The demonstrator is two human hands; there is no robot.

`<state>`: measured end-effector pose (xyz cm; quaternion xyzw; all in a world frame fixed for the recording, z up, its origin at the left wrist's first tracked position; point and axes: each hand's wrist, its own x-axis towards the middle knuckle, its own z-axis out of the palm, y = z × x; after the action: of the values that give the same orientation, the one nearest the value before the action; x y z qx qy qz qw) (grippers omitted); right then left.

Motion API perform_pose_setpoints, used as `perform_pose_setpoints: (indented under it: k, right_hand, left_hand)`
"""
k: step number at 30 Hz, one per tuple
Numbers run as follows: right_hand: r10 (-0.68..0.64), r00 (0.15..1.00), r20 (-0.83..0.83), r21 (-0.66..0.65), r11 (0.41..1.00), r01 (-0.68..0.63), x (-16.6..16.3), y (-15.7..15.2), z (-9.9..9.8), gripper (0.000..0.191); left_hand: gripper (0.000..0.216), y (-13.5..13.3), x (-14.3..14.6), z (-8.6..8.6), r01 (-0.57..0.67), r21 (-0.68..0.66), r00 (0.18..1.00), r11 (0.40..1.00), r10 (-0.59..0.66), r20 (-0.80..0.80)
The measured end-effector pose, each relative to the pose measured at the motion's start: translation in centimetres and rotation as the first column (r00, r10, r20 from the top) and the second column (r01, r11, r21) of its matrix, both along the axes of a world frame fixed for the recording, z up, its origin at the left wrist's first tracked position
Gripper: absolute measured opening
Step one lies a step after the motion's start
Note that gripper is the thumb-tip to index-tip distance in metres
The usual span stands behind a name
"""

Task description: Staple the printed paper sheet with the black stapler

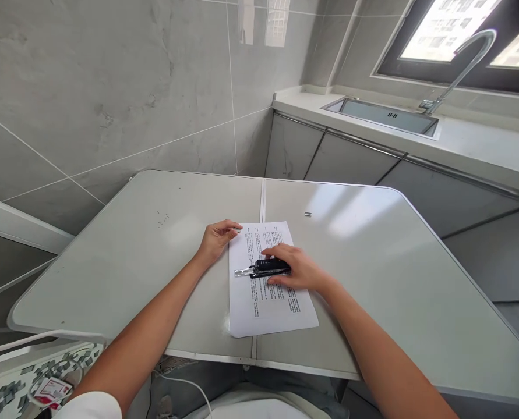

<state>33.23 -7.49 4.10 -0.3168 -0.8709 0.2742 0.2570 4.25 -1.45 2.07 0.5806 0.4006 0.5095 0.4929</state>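
Note:
A printed sheet of paper (242,314) lies on the table under both hands; I cannot tell whether it is one sheet or more. On it rests a black stapler (271,265), its metal tray (244,272) sticking out to the left. My right hand (296,266) is closed around the stapler's right end, thumb on the near side and fingers on the far side. By the paper's far left corner, my left hand (216,238) is pinched, with a tiny greyish piece showing at the fingertips, too small to name.
Two short staple strips (308,214) lie farther back on the folding table (373,291). Loose staples (162,219) are scattered at the left. A counter with a sink (381,115) and tap (464,64) runs behind. White cables (193,384) hang near the front edge.

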Motion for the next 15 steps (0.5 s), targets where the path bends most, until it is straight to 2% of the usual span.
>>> perform_pose_setpoints:
  k: [2, 4, 7, 9, 12, 15]
  right_hand:
    - [-0.010, 0.997, 0.073, 0.013, 1.000, 0.009, -0.5, -0.2, -0.3, 0.034]
    - [-0.068, 0.996, 0.065, 0.059, 0.996, 0.065, -0.7, 0.0, -0.7, 0.024]
    - [-0.164, 0.985, 0.048, 0.150, 0.976, 0.155, -0.7, 0.2, -1.3, 0.022]
    - [-0.205, 0.977, 0.066, 0.187, 0.964, 0.190, -0.6, 0.4, -1.5, 0.020]
    - [-0.243, 0.967, 0.080, 0.172, 0.959, 0.227, -0.6, 0.5, -1.6, 0.019]
    - [-0.252, 0.964, 0.088, 0.151, 0.960, 0.237, -0.6, 0.7, -1.6, 0.020]
  left_hand:
    - [0.031, -0.2, 0.2, 0.3, 0.020, 0.052, 0.999, 0.998, -0.018, -0.031]
    - [0.027, -0.5, 0.4, 0.6, 0.024, 0.106, 0.999, 0.994, -0.019, -0.049]
    - [0.023, -0.7, 0.6, 0.9, 0.036, 0.155, 0.993, 0.987, -0.018, -0.114]
    - [0.020, -0.9, 0.7, 1.0, 0.093, 0.173, 0.974, 0.981, -0.053, -0.220]
    - [0.016, -0.9, 0.9, 0.8, 0.240, 0.193, 0.905, 0.951, -0.148, -0.399]
    - [0.012, -1.0, 1.0, 0.6, 0.310, 0.221, 0.853, 0.925, -0.168, -0.494]
